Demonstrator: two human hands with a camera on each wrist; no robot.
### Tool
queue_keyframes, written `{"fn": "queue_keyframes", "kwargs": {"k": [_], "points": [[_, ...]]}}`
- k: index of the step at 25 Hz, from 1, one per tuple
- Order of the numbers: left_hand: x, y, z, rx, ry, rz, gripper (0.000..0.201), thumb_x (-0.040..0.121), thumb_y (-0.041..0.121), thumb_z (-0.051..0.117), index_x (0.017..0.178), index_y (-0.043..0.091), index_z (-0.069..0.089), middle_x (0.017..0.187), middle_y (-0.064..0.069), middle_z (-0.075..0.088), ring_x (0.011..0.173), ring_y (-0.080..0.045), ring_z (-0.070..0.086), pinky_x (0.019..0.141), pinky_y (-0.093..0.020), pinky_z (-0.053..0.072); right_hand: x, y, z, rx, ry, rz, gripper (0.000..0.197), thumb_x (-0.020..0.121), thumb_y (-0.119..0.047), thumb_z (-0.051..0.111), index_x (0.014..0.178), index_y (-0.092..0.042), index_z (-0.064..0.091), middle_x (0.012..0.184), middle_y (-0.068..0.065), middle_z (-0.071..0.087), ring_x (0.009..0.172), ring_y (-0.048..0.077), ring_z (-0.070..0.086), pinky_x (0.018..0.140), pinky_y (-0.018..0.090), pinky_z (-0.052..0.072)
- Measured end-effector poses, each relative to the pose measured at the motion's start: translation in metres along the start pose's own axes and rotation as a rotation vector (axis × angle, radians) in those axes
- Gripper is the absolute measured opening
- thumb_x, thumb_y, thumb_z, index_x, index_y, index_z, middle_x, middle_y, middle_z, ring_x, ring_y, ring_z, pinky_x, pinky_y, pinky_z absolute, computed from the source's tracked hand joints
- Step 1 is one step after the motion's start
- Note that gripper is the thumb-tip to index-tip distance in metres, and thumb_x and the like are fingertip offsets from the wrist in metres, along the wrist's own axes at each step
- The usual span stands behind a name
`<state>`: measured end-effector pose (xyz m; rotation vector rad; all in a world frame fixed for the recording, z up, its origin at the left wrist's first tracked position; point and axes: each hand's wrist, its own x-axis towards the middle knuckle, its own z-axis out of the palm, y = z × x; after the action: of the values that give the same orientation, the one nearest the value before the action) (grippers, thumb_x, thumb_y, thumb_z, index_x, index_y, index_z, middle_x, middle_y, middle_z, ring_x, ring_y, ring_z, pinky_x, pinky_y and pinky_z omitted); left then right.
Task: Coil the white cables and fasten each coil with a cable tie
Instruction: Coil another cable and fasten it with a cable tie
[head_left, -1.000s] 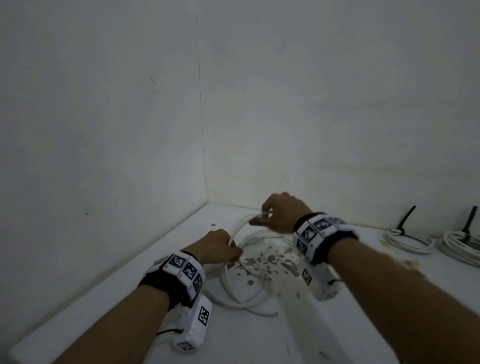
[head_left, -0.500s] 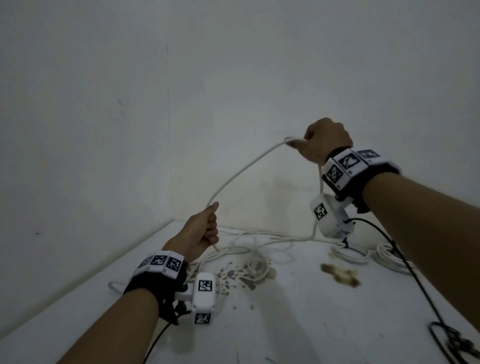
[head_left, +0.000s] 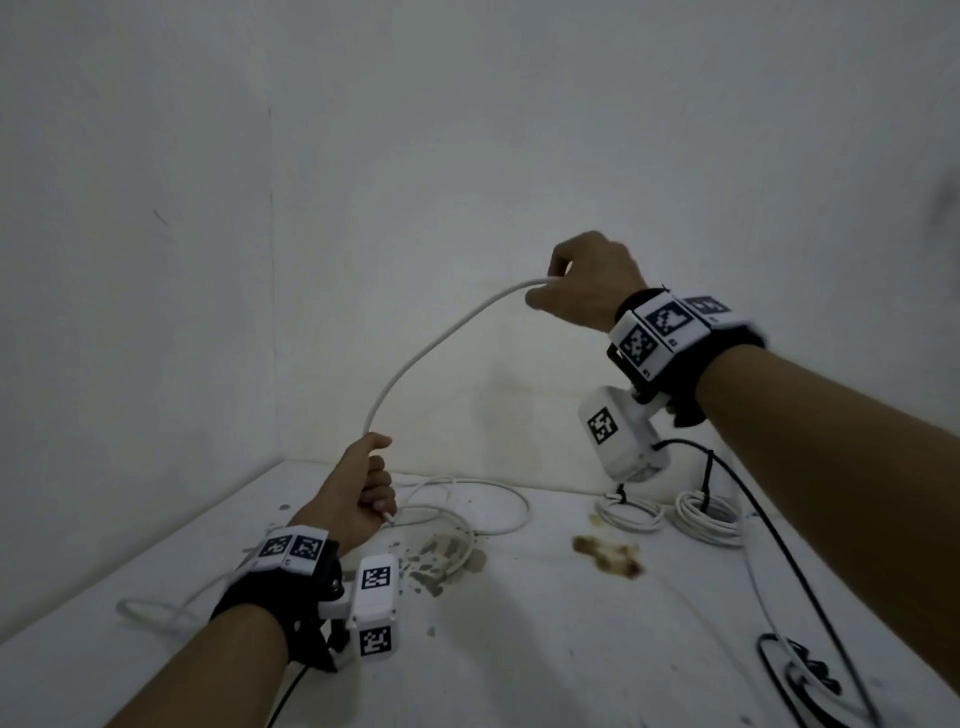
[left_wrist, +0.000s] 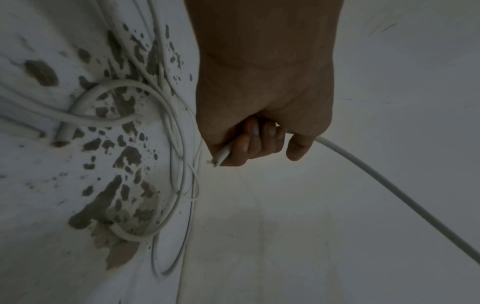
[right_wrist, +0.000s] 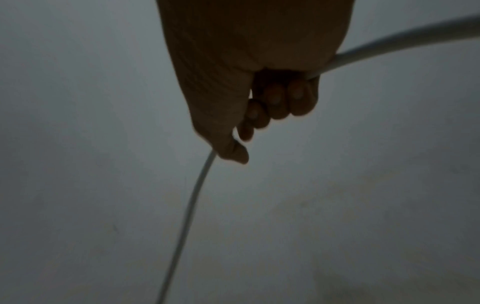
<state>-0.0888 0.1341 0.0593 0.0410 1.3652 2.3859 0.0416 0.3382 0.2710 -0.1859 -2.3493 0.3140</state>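
Left hand: my left hand (head_left: 358, 493) is fisted round the white cable (head_left: 415, 364) near its cut end, low over the table (head_left: 519, 649).
Cable: it arcs up from that fist to my other one.
Right hand: my right hand (head_left: 592, 291) is raised, fingers curled round it.
Far right: two tied coils (head_left: 670, 512) lie by the wall.

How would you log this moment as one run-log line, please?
left hand grips white cable end | right hand holds it raised | two tied coils on table
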Motion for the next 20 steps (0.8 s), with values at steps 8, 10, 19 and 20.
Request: {"fn": "queue_keyframes", "kwargs": {"k": [8, 10, 19, 20], "points": [[0.0, 0.018, 0.009, -0.363, -0.167, 0.193, 0.01, 0.071, 0.026, 0.046, 0.069, 0.017, 0.041, 0.052, 0.005, 0.033, 0.039, -0.011, 0.029, 0.04, -0.019, 0.03, -0.064, 0.037, 0.084, 0.557, -0.254, 0.27, 0.03, 0.103, -0.034, 0.047, 0.129, -0.026, 0.06, 0.074, -0.001, 0.054, 0.046, 0.011, 0.044, 0.032, 0.017, 0.033], [0.0, 0.018, 0.02, -0.342, -0.199, 0.254, 0.011, 0.081, 0.025, 0.044, 0.072, 0.017, 0.043, 0.053, 0.004, 0.035, 0.041, -0.011, 0.03, 0.042, -0.02, 0.03, -0.081, 0.039, 0.104, 0.397, -0.388, 0.227, 0.043, 0.104, -0.03, 0.041, 0.145, -0.021, 0.047, 0.098, 0.0, 0.054, 0.059, 0.007, 0.041, 0.034, 0.01, 0.031], [0.007, -0.01, 0.068, -0.089, -0.328, 0.241, 0.033, 0.101, 0.027, 0.034, 0.073, 0.016, 0.045, 0.053, 0.004, 0.033, 0.044, -0.01, 0.027, 0.043, -0.023, 0.028, -0.154, 0.021, 0.13, 0.129, -0.478, 0.034, 0.022, 0.099, -0.036, 0.052, 0.103, -0.017, 0.06, 0.105, 0.006, 0.066, 0.091, 0.025, 0.063, 0.073, 0.033, 0.047], [0.006, -0.016, 0.072, -0.024, -0.335, 0.217, 0.033, 0.102, 0.027, 0.033, 0.073, 0.016, 0.045, 0.053, 0.003, 0.034, 0.045, -0.01, 0.027, 0.044, -0.023, 0.028, -0.151, 0.022, 0.126, 0.073, -0.415, 0.004, 0.023, 0.098, -0.038, 0.053, 0.104, -0.017, 0.062, 0.11, 0.007, 0.064, 0.1, 0.027, 0.06, 0.077, 0.033, 0.045]]}}
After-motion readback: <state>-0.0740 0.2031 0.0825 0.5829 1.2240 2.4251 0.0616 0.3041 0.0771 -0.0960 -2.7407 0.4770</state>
